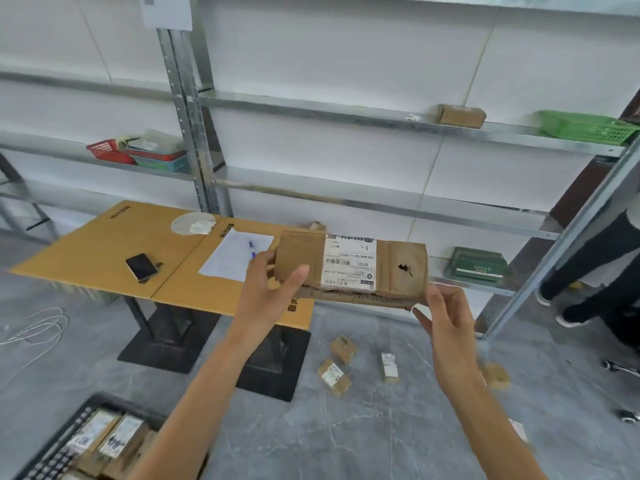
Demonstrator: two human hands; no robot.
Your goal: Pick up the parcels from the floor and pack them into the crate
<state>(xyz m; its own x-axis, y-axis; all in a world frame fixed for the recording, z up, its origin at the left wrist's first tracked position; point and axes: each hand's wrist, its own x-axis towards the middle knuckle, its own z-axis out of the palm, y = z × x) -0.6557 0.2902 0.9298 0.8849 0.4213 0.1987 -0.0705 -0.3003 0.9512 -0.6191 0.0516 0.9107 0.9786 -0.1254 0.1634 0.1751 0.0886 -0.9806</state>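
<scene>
Two bare forearms reach up from the lower edge; the left hand (273,282) grips the left end of a long flat cardboard parcel (401,251), thumb on its top face; the right hand (446,320), fingers half spread, sits at its lower right corner, hold unclear; the parcel is in mid-air, long axis left to right, shipping label (349,266) upside down; black crate (52,452) lower left; small parcels (334,375) on the grey floor (381,445).

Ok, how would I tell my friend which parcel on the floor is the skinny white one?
Find the cardboard-topped table; on the grey floor just right of its black base lie small parcels. Yours is the narrow parcel, right of two squat brown parcels: slimmer than them, its upper half white label.
</scene>
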